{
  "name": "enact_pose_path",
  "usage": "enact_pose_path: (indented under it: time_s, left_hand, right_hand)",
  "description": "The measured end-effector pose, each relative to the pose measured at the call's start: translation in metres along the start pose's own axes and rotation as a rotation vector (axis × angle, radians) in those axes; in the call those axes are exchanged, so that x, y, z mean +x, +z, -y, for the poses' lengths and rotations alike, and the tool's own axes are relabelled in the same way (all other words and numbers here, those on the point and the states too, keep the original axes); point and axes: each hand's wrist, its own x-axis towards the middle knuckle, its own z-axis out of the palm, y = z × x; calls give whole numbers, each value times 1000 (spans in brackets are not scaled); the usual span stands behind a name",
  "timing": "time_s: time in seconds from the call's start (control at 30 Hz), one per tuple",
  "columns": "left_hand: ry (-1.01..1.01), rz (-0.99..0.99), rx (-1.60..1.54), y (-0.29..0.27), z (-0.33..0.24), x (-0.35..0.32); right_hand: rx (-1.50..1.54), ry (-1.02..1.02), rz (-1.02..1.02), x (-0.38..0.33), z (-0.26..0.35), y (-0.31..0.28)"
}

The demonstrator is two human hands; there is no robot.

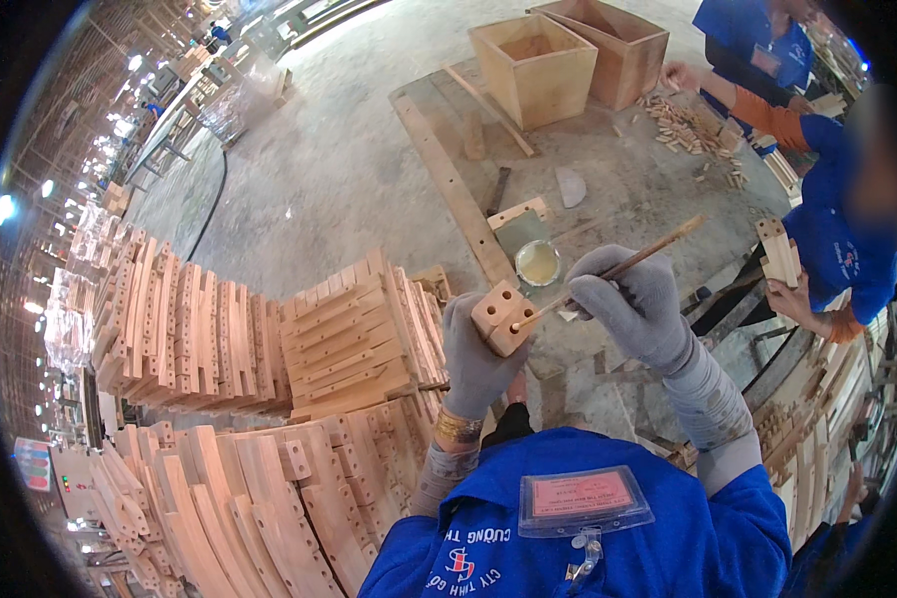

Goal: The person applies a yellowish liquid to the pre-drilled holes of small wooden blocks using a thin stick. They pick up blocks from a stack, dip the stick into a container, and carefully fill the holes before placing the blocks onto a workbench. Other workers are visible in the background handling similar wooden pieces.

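Note:
My left hand, in a grey glove, is closed around wooden pieces whose end faces, with several drilled holes, point up. A thin wooden stick is pinched in my gloved right hand. Its lower tip touches one of the holes, or lies right over it. Just beyond the wooden pieces stands a round can holding a pale yellowish liquid, on the work table. How far the pieces extend below my left hand is hidden.
Stacks of drilled wooden parts rise at my left, with more nearer me. Two wooden boxes and a heap of dowels occupy the table's far side. At right, a co-worker in blue holds wooden pieces; another person stands behind.

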Motion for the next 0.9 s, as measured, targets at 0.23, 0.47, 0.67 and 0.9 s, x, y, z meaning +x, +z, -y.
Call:
enact_pose_path:
  time_s: [0.23,0.47,0.67,0.9]
  left_hand:
    - [-68,-25,-110,8,-15,2]
    - [-14,-12,-140,11,-14,0]
    - [10,35,-127,6,-13,-2]
    - [-281,346,-1653,5,-27,10]
  right_hand:
    - [-193,-154,35,-1,5,-3]
    - [-84,-49,-53,-8,15,-4]
    - [-7,68,-217,-9,22,-14]
    - [-189,48,-56,-17,15,-19]
